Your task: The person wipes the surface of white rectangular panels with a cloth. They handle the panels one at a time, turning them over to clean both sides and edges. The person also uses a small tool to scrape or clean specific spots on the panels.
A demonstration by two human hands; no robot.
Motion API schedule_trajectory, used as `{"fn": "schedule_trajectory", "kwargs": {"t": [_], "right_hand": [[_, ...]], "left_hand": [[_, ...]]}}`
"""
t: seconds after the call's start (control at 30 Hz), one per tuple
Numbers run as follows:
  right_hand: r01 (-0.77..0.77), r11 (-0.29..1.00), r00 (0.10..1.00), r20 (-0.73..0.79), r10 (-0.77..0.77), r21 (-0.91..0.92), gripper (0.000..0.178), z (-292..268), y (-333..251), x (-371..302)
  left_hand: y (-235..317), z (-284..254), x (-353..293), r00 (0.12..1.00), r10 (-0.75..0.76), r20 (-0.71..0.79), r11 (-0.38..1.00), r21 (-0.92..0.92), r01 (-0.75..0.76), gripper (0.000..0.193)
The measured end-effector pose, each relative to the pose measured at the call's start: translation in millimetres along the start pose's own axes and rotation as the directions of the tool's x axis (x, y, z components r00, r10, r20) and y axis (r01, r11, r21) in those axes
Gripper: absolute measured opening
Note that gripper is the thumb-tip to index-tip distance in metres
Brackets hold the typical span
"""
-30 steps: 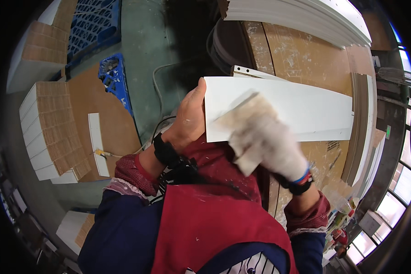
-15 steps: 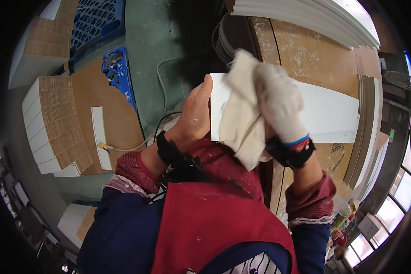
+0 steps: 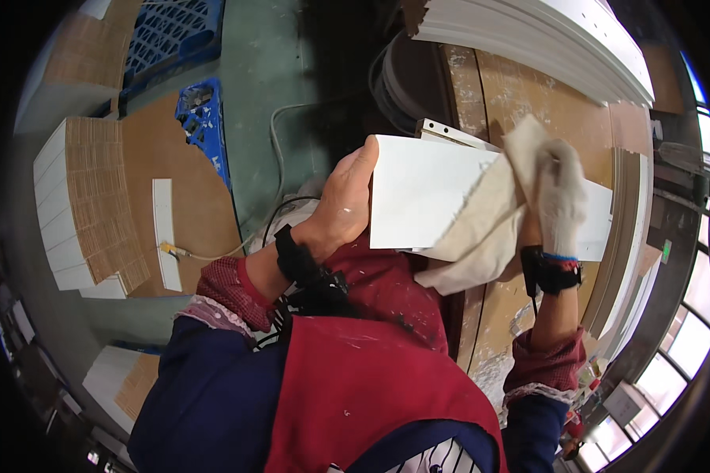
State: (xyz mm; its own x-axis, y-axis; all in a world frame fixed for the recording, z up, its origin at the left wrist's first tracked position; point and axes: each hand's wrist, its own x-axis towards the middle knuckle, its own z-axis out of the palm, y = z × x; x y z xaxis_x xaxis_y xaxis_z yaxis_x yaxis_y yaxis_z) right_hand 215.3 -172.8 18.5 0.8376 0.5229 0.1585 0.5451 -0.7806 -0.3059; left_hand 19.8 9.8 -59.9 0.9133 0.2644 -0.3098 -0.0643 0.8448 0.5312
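Note:
A flat white board (image 3: 418, 193) spans from above my lap to the workbench on the right. My bare left hand (image 3: 344, 197) grips its left end, thumb along the top corner. In my right hand (image 3: 562, 197), which wears a pale knit glove, is a cream cloth (image 3: 489, 213). It lies across the board's right half and hangs over the near edge. Behind the board's far edge, a white strip with holes (image 3: 457, 134) partly shows. Some of my right fingers are hidden by the cloth and glove.
The brown workbench (image 3: 528, 83) carries stacked white profiles (image 3: 521, 39) at its far side. Leftward, a brown panel (image 3: 193, 205) holds stacked boards (image 3: 102, 197), a narrow white strip (image 3: 164, 213) and a hose with a yellow fitting (image 3: 170, 249). A blue pallet (image 3: 173, 35) stands beyond.
My right hand and the cloth have moved right along the board, baring more of its left half. The holed strip behind the board has come into view. My left hand keeps its grip.

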Motion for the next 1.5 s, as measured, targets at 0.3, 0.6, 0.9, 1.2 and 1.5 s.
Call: {"fn": "schedule_trajectory", "kwargs": {"t": [0.3,0.6,0.9,1.2,1.5], "right_hand": [[0.532,0.83,0.786,0.269,-0.557,0.164,0.034,28.8,-108.3,-69.1],[0.588,0.772,0.708,0.308,-0.636,0.241,0.014,26.4,-114.4,-63.2],[0.521,0.851,0.768,0.402,-0.498,0.059,0.011,27.4,-103.0,-49.2],[0.46,0.888,0.815,0.398,-0.422,-0.002,0.019,25.7,-104.8,-43.8],[0.027,0.98,0.998,0.068,-0.014,-0.196,0.015,6.7,-15.0,-3.5]], "left_hand": [[2.7,8.0,-4.0,0.992,-0.07,-0.108,0.997,0.018,0.072,0.041],[-8.7,4.7,0.1,0.996,-0.007,-0.094,1.0,-0.005,0.006,0.038],[0.6,11.1,-3.4,0.994,-0.028,-0.104,1.0,-0.008,0.028,0.034],[5.0,13.1,-9.3,0.993,0.069,-0.091,0.952,0.304,-0.039,0.041],[6.9,11.0,-3.8,0.996,-0.013,-0.084,0.971,0.237,0.033,0.041]]}}
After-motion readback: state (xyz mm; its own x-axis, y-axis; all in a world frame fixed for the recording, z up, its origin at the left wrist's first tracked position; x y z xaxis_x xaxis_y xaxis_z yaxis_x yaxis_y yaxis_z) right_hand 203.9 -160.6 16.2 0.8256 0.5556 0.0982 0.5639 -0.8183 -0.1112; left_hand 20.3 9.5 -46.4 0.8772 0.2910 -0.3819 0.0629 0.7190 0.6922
